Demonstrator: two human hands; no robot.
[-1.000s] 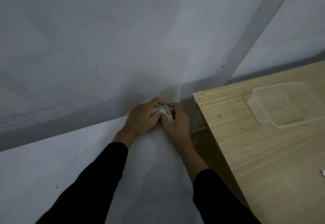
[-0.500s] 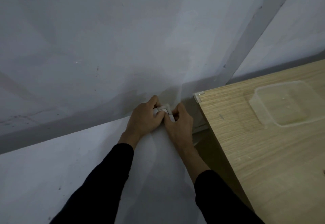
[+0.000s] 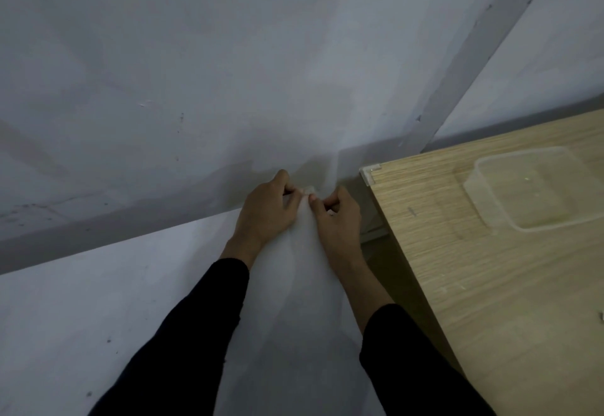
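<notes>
Both hands meet at the far corner of a white table (image 3: pixel 137 301). A small pale corner guard (image 3: pixel 309 190) sits on that corner; only a sliver of it shows between my thumbs. My left hand (image 3: pixel 266 211) curls round it from the left, index finger over the far edge and thumb on top. From the right, my right hand (image 3: pixel 338 219) pinches it, thumb tip against it and fingers curled. Black sleeves cover both forearms.
A wooden table (image 3: pixel 490 285) stands close on the right, with a narrow gap between the two tables. Its near corner carries a clear corner guard (image 3: pixel 370 174). A clear plastic container (image 3: pixel 490 170) rests on it. A grey wall (image 3: pixel 228 56) rises just behind.
The L-shaped guard showed plainly between my fingers before. Now my thumbs and fingers have drawn in over it, leaving only a sliver in sight. The hands stay at the same corner.
</notes>
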